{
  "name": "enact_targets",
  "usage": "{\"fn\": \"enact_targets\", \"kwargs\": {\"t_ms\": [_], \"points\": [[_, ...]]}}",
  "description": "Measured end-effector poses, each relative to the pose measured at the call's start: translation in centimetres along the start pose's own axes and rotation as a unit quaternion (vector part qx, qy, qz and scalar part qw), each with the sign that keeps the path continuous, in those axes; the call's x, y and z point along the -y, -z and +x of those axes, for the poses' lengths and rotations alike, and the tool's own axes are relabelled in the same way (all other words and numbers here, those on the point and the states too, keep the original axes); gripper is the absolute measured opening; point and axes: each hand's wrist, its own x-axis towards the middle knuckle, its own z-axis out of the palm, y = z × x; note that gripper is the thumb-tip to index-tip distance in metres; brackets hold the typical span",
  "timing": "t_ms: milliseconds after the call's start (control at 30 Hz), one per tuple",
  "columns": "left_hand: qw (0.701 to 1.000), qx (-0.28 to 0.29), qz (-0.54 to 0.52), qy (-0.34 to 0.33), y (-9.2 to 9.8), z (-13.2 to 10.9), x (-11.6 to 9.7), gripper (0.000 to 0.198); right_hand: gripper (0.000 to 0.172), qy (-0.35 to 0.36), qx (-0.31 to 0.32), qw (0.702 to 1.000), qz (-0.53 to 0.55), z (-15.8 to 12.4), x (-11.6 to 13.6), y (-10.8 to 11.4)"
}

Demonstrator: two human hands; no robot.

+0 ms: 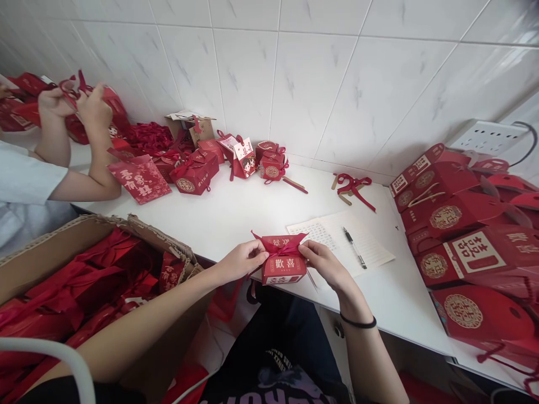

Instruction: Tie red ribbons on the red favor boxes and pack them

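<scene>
A small red gift box (284, 268) with gold and white characters sits at the table's front edge, right before me. Across its top runs a dark red ribbon (283, 247) tied in a bow. My left hand (248, 258) pinches the ribbon at the box's left side. On the other side, my right hand (322, 259) has thumb and fingers closed on the ribbon's right end. The fingertips partly cover the ribbon ends. Just behind the box lies a sheet of written paper (374, 247) with a black pen (354, 247) on it.
At right, several red boxes (461, 258) are stacked below a power strip (484, 137). A cardboard carton (143, 230) of red boxes stands at left. Along the wall are small boxes (196, 174) and loose ribbon (352, 185). A co-worker's hands (90, 109) hold ribbon at far left.
</scene>
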Motion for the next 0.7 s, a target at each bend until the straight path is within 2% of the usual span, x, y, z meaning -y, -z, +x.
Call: {"fn": "enact_targets", "kwargs": {"t_ms": [433,567,700], "points": [[0.999,0.027,0.018,-0.008,0.85,0.27,0.11,0.027,0.041,-0.024,0.040,0.989,0.141,0.04,-0.59,0.39],[1.000,0.026,0.017,0.001,0.97,0.31,0.10,0.027,0.042,-0.017,0.038,0.993,0.110,-0.14,-0.67,0.47],[1.000,0.008,-0.017,0.018,0.92,0.32,-0.03,0.029,0.043,0.016,0.019,1.000,0.018,-0.62,-0.38,0.67]]}}
